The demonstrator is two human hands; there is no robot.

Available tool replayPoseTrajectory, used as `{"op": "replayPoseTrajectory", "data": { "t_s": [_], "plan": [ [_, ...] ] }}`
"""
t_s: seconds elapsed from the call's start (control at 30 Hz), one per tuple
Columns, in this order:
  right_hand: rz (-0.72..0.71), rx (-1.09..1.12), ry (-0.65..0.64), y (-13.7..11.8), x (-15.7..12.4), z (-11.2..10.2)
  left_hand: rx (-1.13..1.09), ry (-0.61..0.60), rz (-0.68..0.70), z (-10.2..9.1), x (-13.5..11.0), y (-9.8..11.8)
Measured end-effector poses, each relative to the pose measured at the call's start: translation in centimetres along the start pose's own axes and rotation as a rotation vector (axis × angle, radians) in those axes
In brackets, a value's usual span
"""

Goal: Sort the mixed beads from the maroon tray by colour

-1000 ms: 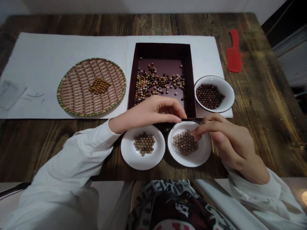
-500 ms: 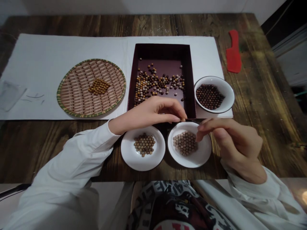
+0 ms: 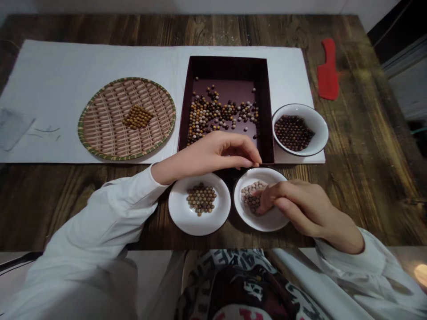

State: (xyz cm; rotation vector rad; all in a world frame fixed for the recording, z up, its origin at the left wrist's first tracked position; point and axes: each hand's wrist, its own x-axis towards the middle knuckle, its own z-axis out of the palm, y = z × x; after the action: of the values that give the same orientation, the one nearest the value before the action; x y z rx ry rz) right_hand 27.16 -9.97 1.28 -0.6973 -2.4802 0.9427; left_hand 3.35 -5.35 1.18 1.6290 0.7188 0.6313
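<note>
**A:** We're looking straight down on the work, and the right hand point(image 3: 296, 206) is low over the white dish on our right point(image 3: 263, 226). Its fingertips point(image 3: 262, 200) are on the pale beads point(image 3: 248, 194), and they cover much of that cluster.

**B:** We can see the beads lying just left of that hand, under the fingers and toward the dish's far side. With so much covered, we can't call the cluster's long axis. The fingers are drawn in narrow, but we can't tell whether there's a bead between them.

**A:** And the left hand point(image 3: 210, 155)? It reaches across from the left sleeve point(image 3: 110, 218), over the near wall of the maroon tray point(image 3: 227, 69).

**B:** Yes, its fingertips point(image 3: 253, 163) are pinched narrow at that wall, just above the same dish. We can't tell whether they hold anything. The mixed beads point(image 3: 213, 113) lie ahead of this hand, spread in a loose band across the tray, whose long axis runs away from us. The left hand is clearly the nearer one to them.

**A:** Around them, we've got rows of beads in the white dish on our left point(image 3: 207, 226), dark beads in the white bowl point(image 3: 312, 113), and golden beads point(image 3: 137, 117) on the woven bamboo tray point(image 3: 90, 142).

**B:** All of it is laid out on a white sheet point(image 3: 83, 58) across the wooden surface point(image 3: 83, 218).
</note>
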Motion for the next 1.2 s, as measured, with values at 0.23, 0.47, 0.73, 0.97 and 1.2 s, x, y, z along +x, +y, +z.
{"op": "replayPoseTrajectory", "data": {
  "t_s": [0.23,0.47,0.73,0.97,1.2],
  "plan": [
    [0.022,-0.001,-0.116,0.01,0.22,0.45,0.006,0.01,0.0,0.02,0.04,0.12],
    [-0.027,-0.036,-0.126,0.22,0.26,0.64,0.007,0.006,0.015,-0.02,0.02,-0.11],
    [-0.072,-0.056,-0.093,0.18,0.33,0.71,0.017,0.006,0.022,-0.03,0.07,-0.52],
    [-0.015,-0.024,-0.139,0.21,0.27,0.74,0.024,0.021,0.027,-0.01,0.05,-0.3],
    [0.04,0.005,-0.186,0.19,0.19,0.71,0.015,0.015,0.031,0.01,0.02,-0.36]
  ]
}}
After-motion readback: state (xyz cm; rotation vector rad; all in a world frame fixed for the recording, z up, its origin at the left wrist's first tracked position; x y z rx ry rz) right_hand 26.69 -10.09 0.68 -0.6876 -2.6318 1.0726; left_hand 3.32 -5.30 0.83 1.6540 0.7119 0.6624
